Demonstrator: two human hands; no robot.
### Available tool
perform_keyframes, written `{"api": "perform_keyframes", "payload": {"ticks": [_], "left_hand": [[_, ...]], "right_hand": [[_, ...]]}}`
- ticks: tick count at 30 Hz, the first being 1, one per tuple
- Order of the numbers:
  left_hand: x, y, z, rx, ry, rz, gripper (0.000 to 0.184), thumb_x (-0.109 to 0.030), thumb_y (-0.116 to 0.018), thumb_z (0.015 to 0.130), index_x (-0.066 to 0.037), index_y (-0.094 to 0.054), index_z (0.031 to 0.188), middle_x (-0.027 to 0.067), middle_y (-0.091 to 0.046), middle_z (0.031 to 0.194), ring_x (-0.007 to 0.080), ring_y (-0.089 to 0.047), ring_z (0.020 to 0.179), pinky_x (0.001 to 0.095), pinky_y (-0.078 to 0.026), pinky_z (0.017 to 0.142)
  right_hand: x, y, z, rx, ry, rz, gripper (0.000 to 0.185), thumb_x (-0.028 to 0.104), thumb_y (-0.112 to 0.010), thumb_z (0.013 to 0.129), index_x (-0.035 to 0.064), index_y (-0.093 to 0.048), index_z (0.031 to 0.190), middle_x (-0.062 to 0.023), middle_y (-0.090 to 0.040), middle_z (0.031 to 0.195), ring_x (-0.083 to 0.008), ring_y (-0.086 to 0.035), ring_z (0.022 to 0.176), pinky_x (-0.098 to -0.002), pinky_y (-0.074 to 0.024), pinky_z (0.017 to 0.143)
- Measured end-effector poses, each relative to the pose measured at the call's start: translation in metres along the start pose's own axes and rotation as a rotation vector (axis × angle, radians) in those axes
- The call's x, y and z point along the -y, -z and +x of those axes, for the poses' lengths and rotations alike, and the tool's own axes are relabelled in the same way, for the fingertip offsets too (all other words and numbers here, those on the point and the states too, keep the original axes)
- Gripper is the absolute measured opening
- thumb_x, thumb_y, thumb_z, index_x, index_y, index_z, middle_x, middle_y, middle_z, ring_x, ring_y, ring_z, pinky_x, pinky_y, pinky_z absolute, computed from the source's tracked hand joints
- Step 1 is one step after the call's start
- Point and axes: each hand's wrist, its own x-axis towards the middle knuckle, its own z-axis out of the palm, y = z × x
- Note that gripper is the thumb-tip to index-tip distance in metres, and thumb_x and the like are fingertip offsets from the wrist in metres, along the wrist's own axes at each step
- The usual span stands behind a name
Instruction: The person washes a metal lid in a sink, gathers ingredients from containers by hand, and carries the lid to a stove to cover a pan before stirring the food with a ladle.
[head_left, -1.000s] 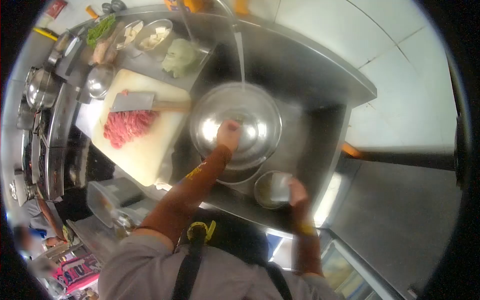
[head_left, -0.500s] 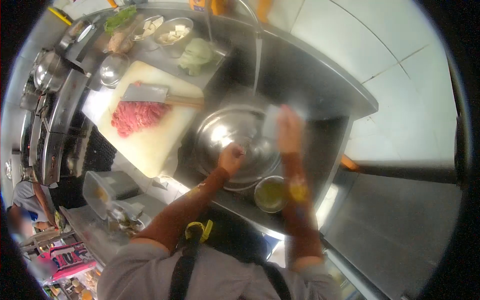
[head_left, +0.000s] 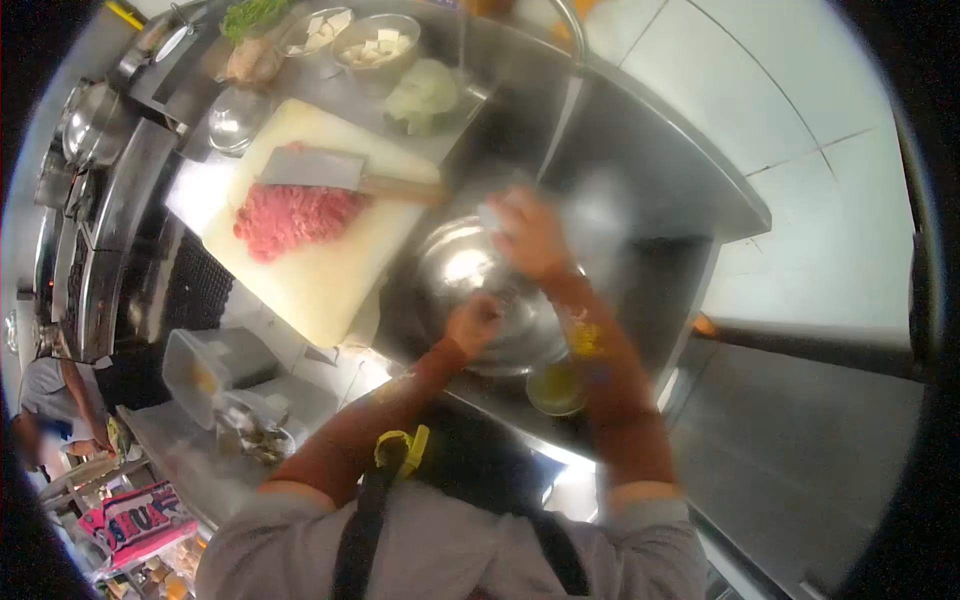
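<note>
A shiny steel bowl (head_left: 436, 262) sits in the sink, under a stream of water (head_left: 560, 130) from the tap. My left hand (head_left: 474, 322) is over the bowl's near side, its fingers curled; whatever they hold is hidden. Above the far right part of the bowl is my right hand (head_left: 532, 238), blurred by motion, closed around a pale whitish object (head_left: 492, 214) too smeared to name. Close to my right forearm stands a small round container (head_left: 555, 390) with yellow-green contents.
Left of the sink, a white cutting board (head_left: 300, 300) carries chopped raw meat (head_left: 290, 222) and a cleaver (head_left: 315, 168). Behind it are bowls of white cubes (head_left: 378, 50) and a pale green vegetable (head_left: 424, 95). Another person (head_left: 62, 395) is at far left.
My right hand has swung left over the bowl with the whitish object. My left hand stays over the bowl. The whole view has shifted slightly.
</note>
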Motion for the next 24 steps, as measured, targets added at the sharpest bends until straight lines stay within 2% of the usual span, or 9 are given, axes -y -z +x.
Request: {"api": "perform_keyframes", "payload": {"ticks": [1,2,5,6,9,12,15,19,24], "left_hand": [[-0.009,0.002,-0.005,0.03,0.043,0.024,0.018,-0.012,-0.065,0.076,-0.007,-0.056,0.09,0.01,-0.064,0.082,0.0229,-0.064,0.08,0.0346,-0.05,0.075],[-0.01,0.004,-0.006,0.159,0.108,0.054,0.033,-0.006,-0.067,0.075,-0.004,-0.049,0.102,0.0121,-0.063,0.093,0.0172,-0.061,0.09,0.0324,-0.049,0.08],[-0.024,0.005,-0.01,0.096,0.001,0.069,0.034,-0.007,-0.068,0.075,-0.004,-0.049,0.103,0.0124,-0.063,0.091,0.0219,-0.062,0.089,0.0341,-0.049,0.08],[-0.033,0.006,-0.011,0.147,0.058,0.104,0.035,-0.008,-0.068,0.075,-0.004,-0.049,0.104,0.015,-0.063,0.092,0.0273,-0.063,0.091,0.0362,-0.049,0.081],[-0.028,-0.001,-0.017,0.088,-0.04,0.11,0.034,-0.008,-0.067,0.075,-0.005,-0.049,0.104,0.0174,-0.062,0.094,0.0323,-0.062,0.092,0.0382,-0.049,0.081],[-0.034,-0.002,-0.021,0.108,-0.106,0.22,0.033,-0.008,-0.066,0.075,-0.006,-0.049,0.104,0.018,-0.061,0.093,0.0364,-0.061,0.091,0.0401,-0.049,0.079],[-0.038,0.003,-0.016,0.145,-0.235,0.29,0.033,-0.007,-0.066,0.074,-0.007,-0.049,0.103,0.0167,-0.06,0.091,0.0366,-0.06,0.088,0.0406,-0.049,0.077],[-0.07,0.011,0.02,0.139,-0.392,0.3,0.035,-0.006,-0.067,0.072,-0.007,-0.048,0.102,0.016,-0.06,0.089,0.0359,-0.06,0.086,0.0411,-0.048,0.074],[-0.108,-0.003,0.102,0.123,-0.497,0.233,0.032,-0.006,-0.066,0.073,-0.008,-0.048,0.099,0.0161,-0.061,0.091,0.0357,-0.06,0.086,0.041,-0.048,0.073]], "right_hand": [[0.002,-0.003,0.005,0.022,-0.029,-0.008,0.046,0.032,-0.056,0.078,0.0132,-0.054,0.121,-0.0167,-0.052,0.117,-0.0358,-0.05,0.107,-0.0482,-0.0376,0.091],[0.004,-0.005,0.005,0.042,-0.062,-0.017,0.046,0.033,-0.055,0.079,0.0137,-0.055,0.121,-0.0156,-0.054,0.115,-0.0355,-0.05,0.106,-0.0499,-0.0364,0.092],[0.007,0.019,-0.004,0.226,-0.444,-0.329,0.048,0.037,-0.053,0.08,0.0146,-0.054,0.122,-0.0151,-0.055,0.113,-0.0352,-0.051,0.106,-0.0569,-0.0304,0.093],[0.015,0.029,-0.007,0.187,-0.397,-0.42,0.053,0.042,-0.056,0.077,0.0137,-0.054,0.123,-0.0165,-0.055,0.116,-0.0362,-0.048,0.11,-0.0631,-0.0236,0.093],[0.029,0.053,-0.005,0.298,-0.33,-0.481,0.057,0.045,-0.061,0.073,0.0114,-0.055,0.119,-0.0194,-0.058,0.112,-0.0348,-0.053,0.107,-0.0579,-0.029,0.094],[0.007,0.063,-0.003,0.535,-0.48,-0.18,0.059,0.045,-0.066,0.067,0.0091,-0.056,0.114,-0.0201,-0.062,0.102,-0.0343,-0.059,0.098,-0.0496,-0.0389,0.092],[0.011,0.091,-0.019,0.396,-0.498,-0.11,0.056,0.041,-0.068,0.066,0.0075,-0.057,0.109,-0.0196,-0.064,0.094,-0.0355,-0.062,0.088,-0.0431,-0.0466,0.084],[0.019,0.15,-0.016,0.225,-0.557,-0.14,0.051,0.036,-0.072,0.065,0.0073,-0.059,0.106,-0.0189,-0.064,0.096,-0.0364,-0.062,0.09,-0.0447,-0.0471,0.082],[0.03,0.181,0.018,0.001,-0.351,-0.367,0.041,0.029,-0.071,0.066,0.0088,-0.06,0.1,-0.0148,-0.065,0.089,-0.0345,-0.062,0.083,-0.0443,-0.0471,0.075]]}}
